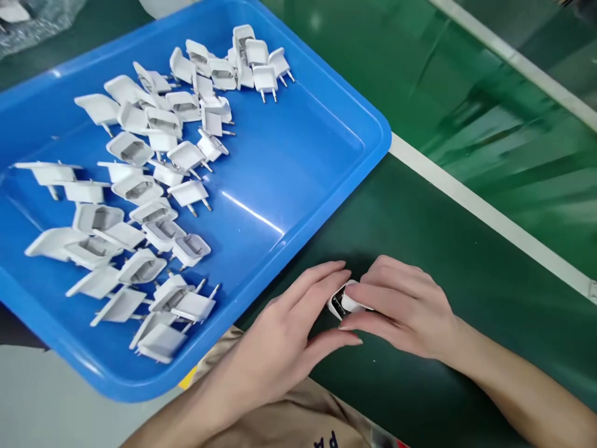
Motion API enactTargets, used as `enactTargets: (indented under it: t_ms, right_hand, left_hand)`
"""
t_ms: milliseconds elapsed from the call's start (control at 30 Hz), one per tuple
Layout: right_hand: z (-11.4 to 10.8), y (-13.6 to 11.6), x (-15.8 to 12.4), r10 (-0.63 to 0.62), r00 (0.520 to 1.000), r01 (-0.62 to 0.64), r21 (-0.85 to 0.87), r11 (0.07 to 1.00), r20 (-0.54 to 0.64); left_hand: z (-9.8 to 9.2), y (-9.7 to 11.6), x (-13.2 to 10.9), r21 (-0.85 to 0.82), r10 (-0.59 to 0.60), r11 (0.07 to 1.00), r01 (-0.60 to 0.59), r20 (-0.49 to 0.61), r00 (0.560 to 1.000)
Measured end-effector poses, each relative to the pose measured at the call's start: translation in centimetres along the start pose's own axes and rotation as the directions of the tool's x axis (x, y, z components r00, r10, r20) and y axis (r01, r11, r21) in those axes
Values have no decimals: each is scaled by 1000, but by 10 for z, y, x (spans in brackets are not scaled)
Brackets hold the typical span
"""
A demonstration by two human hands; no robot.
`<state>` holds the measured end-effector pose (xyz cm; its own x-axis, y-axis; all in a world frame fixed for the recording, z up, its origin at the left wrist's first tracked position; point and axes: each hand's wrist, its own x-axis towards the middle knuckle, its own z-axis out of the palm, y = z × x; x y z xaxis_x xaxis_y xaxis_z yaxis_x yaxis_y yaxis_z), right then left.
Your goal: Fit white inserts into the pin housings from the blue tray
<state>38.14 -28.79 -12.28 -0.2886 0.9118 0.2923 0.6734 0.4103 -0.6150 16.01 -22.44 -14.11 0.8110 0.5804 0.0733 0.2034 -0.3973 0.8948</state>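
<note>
My right hand (403,308) is curled over a small white plug part (344,303) on the dark green table, gripping it with fingers closed around it. My left hand (280,333) lies just left of it, fingers stretched out and the fingertips at the part's edge. Most of the part is hidden under my right fingers. To the left stands a blue plastic tray (298,162) holding several white two-pin plug housings (144,186), scattered over its left half.
A white stripe (485,214) runs diagonally across the green surface to the right, with a glossy green belt (489,112) beyond it. The tray's near corner overhangs the table edge near my brown sleeve (298,423). A clear bag (32,18) lies at top left.
</note>
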Motion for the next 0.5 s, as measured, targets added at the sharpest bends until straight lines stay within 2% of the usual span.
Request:
enactTargets:
  t_ms: [67, 167, 233, 333, 433, 500]
  right_hand:
    - [1, -1, 1, 4, 999, -1, 64, 998, -41]
    - [-1, -7, -1, -25, 994, 37, 118, 992, -105]
    - [-1, -10, -3, -31, 994, 38, 74, 997, -101]
    - [1, -13, -6, 35, 998, -34, 12, 999, -61]
    - [3, -14, -7, 74, 996, -71, 52, 996, -53]
    - [3, -15, -6, 57, 996, -53, 61, 997, -64]
  left_hand:
    - [-4, -1, 2, -2, 3, 1000, -3, 15, 1000]
    - [-2, 0, 4, 9, 9, 1000, -8, -65, 998]
    - [4, 3, 5, 30, -6, 1000, 9, -93, 996]
    - [12, 6, 5, 38, -45, 998, 49, -103, 994]
    - [15, 7, 3, 29, -51, 998, 55, -137, 989]
    - [15, 5, 2, 25, -46, 998, 50, -146, 988]
